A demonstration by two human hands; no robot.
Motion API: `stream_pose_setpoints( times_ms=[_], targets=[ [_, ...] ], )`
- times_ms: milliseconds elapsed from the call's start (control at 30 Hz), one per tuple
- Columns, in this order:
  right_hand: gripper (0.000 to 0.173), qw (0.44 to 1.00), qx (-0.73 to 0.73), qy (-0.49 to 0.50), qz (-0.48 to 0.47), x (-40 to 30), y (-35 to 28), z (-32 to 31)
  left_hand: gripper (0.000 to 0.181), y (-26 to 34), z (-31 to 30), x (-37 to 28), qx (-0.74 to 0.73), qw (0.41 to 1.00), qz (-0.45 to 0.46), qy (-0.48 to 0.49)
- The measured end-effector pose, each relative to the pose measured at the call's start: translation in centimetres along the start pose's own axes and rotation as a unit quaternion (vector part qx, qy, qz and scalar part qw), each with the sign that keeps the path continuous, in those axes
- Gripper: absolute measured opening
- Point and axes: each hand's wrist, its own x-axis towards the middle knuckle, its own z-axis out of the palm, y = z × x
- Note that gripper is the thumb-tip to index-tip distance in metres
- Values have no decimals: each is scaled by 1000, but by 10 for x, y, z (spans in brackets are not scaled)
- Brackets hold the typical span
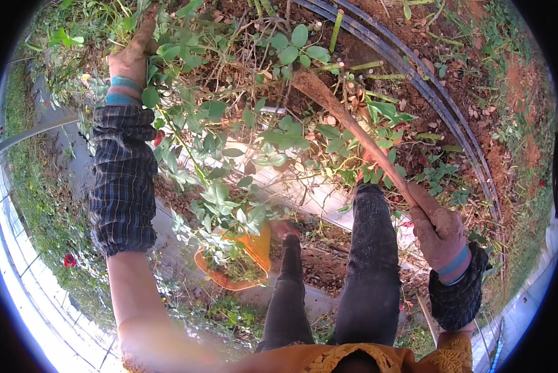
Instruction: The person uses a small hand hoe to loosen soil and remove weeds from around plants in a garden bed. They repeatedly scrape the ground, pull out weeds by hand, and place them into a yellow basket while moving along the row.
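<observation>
My right hand [437,224], in a soil-stained work glove, is wrapped around the wooden handle [353,126] of a hand tool. The handle slants up and left, broadening towards its far end, which meets soil and twigs among rose leaves [302,46]. The tool's head cannot be made out there. My left hand [137,44], gloved too, reaches into green weeds [120,16] at the top left. Its fingertips are partly hidden by leaves, so a grip on stems cannot be told. Cut green rose stems [337,30] stick up near the tool's far end.
Dark irrigation hoses [423,70] curve along the bed at the right. An orange bucket [258,254] holding cut greenery stands beside my legs [372,261]. A leafy rose branch [186,149] hangs between my arms. A pale pipe [32,135] juts in from the left.
</observation>
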Motion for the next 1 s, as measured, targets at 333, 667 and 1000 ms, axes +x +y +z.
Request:
stream_pose_setpoints(
  times_ms=[333,667,1000],
  targets=[
    [28,957,-275,39,-82,68,26,49,49,-63,139,33,98,922,-304,-220],
    [23,974,-224,-46,-10,164,32,120,44,-71,172,62,508,756,91,-402],
    [24,951,293,-55,-85,205,88,161,47,-87,170,48,64,954,-222,-189]
  ],
)
